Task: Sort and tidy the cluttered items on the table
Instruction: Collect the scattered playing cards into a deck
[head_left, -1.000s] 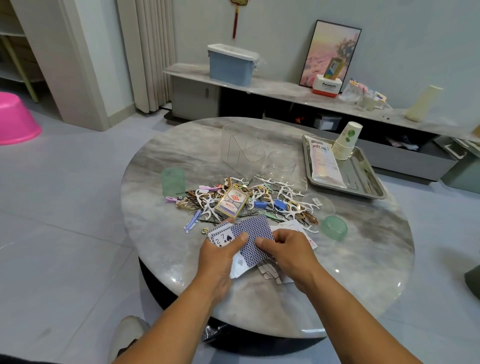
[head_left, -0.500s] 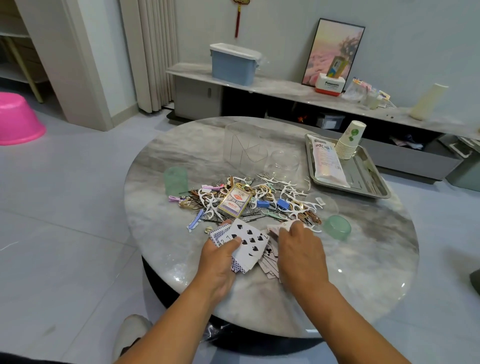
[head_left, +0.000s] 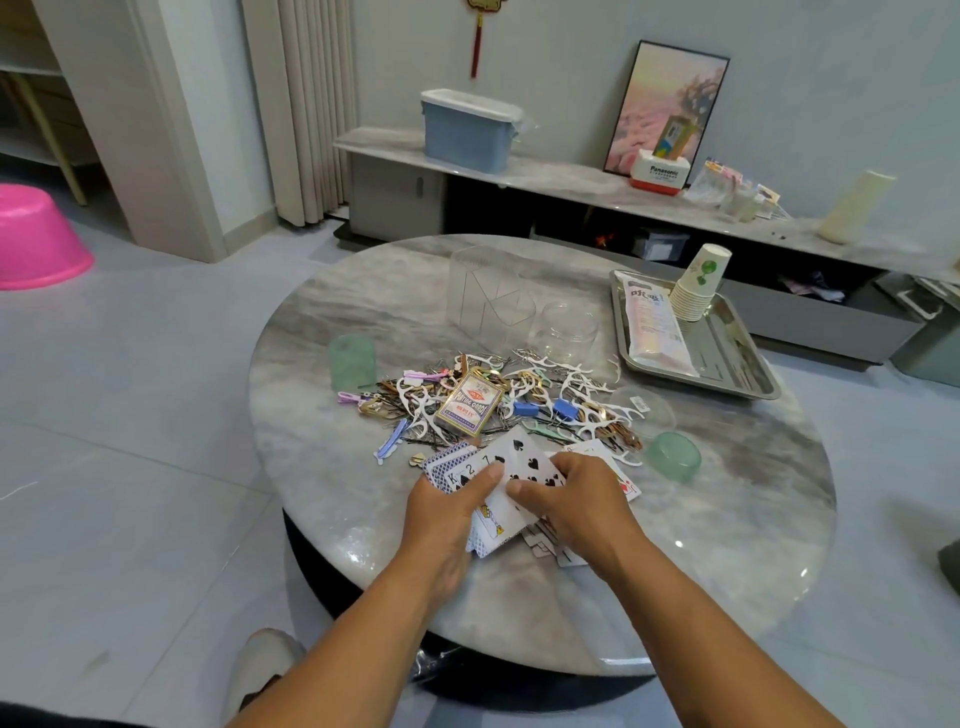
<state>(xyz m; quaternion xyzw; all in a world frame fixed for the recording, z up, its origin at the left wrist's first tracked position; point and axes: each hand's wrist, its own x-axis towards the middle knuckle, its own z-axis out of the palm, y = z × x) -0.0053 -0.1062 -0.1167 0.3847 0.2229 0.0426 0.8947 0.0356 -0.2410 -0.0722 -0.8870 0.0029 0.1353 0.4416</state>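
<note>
- A person's two hands work low in the centre of the frame, over the near edge of a round marble table.
- The left hand holds a fanned stack of playing cards, thumb pressed on top; its grip is closed around the stack.
- The right hand pinches a spade card and lays it against the fan, thumb on its face.
- A few more loose cards lie on the table under and just right of the right hand.
- Just above the hands, at frame centre, sits the card box on a tangled pile of white floss picks, hair clips and binder clips.
- By my reading the task is at an early stage: cards are partly gathered, while the pile looks unsorted.
- Two green cups and clear containers stand around the pile, seemingly empty.
- A metal tray with paper cups fills the table's upper right.
- Open table shows at the left, the lower right and the near rim; the loose cards lie close to the near rim and could slide off.
</note>
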